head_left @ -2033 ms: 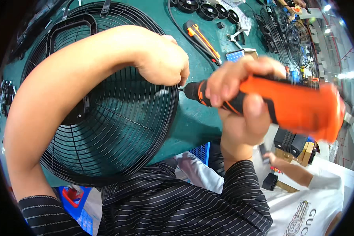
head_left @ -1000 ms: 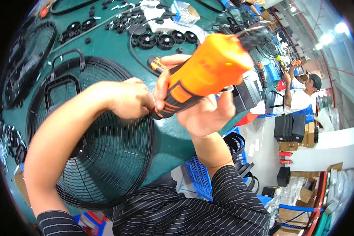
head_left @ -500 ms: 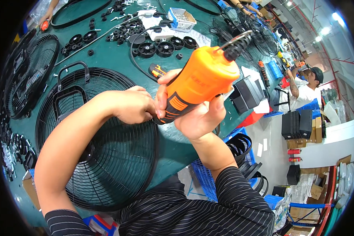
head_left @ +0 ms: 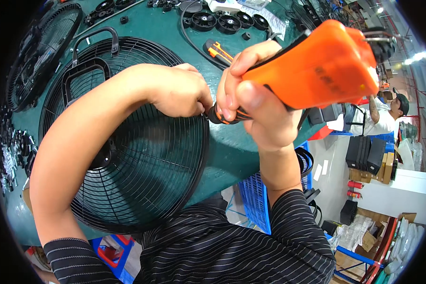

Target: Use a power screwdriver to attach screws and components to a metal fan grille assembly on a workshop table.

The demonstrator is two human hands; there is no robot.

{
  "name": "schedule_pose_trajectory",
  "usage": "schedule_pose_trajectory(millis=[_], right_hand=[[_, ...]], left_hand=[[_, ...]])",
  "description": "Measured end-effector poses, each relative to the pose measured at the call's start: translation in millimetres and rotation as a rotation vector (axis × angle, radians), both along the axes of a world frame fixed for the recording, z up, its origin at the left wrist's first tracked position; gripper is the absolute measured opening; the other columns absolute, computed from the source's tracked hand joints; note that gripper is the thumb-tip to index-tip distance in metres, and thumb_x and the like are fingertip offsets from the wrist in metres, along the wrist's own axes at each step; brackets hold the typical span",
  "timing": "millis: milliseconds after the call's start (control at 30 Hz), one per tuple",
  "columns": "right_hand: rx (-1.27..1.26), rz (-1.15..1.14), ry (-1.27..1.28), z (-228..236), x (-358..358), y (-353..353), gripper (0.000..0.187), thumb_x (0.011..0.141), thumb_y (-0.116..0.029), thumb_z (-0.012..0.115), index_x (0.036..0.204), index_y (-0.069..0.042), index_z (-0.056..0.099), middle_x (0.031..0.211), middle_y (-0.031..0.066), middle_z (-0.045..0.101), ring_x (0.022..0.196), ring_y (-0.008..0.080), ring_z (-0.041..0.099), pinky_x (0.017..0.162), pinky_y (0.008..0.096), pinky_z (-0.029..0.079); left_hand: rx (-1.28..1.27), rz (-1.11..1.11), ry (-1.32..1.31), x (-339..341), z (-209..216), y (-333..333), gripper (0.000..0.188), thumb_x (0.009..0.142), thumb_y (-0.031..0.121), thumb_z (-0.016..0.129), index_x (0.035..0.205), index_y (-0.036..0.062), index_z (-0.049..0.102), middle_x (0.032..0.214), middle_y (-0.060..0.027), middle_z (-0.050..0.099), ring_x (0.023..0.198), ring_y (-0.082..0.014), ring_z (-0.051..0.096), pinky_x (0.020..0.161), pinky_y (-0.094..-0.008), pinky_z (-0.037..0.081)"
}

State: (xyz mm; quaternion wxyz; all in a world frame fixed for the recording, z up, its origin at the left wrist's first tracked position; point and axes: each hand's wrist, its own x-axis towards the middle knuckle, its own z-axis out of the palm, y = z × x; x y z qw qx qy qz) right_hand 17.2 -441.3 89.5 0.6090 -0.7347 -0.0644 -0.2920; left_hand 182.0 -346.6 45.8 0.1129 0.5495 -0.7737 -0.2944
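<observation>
My right hand (head_left: 262, 102) is wrapped round an orange and black corded electric screwdriver (head_left: 324, 66), held tilted with its body up to the right and its black nose down to the left. That nose meets the edge of a round black wire fan guard (head_left: 149, 165). My left hand (head_left: 182, 92) is closed at this same edge, its fingertips pinched beside the nose; what they grip is hidden. Under my left forearm lies the guard, flat on the green table (head_left: 227, 161). A black carrying handle (head_left: 113, 40) stands at its far side.
Beyond my hands lie an orange and black utility knife (head_left: 218, 51) and several black wheels (head_left: 229, 23). Another wire fan (head_left: 45, 52) is at the far left, loose screws (head_left: 14, 156) at the left edge. A blue crate (head_left: 255, 201) stands right; a person (head_left: 388, 116) is farther off.
The screwdriver has swung over to the right and its nose is now at the guard's edge. My left hand has shifted slightly right. The view has shifted, with the table things higher in it.
</observation>
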Motion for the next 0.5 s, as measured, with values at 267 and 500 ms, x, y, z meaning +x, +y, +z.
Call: schedule_pose_trajectory(millis=[267, 500], right_hand=[[0.087, 0.092, -0.027, -3.6, -14.8, -10.7, 0.035, 0.092, -0.029, 0.06, 0.108, 0.0, 0.048, 0.071, 0.0081, 0.051, 0.054, 0.0162, 0.05, 0.052, 0.0311, 0.044], [0.281, 0.006, -0.175, -11.8, -44.8, 13.0, 0.046, 0.088, -0.041, 0.069, 0.108, -0.005, 0.048, 0.075, 0.0051, 0.053, 0.058, 0.0169, 0.053, 0.058, 0.0331, 0.046]], left_hand=[[0.07, 0.014, -0.006, -2.5, 11.8, 1.6, 0.032, 0.09, 0.016, 0.053, 0.112, 0.0073, 0.073, 0.106, -0.0123, 0.073, 0.113, -0.0301, 0.06, 0.113, -0.0404, 0.03], [0.146, 0.001, -0.006, -4.6, 15.3, -0.4, 0.03, 0.09, 0.014, 0.055, 0.114, 0.0036, 0.069, 0.124, -0.0131, 0.063, 0.128, -0.0282, 0.05, 0.119, -0.0534, 0.019]])
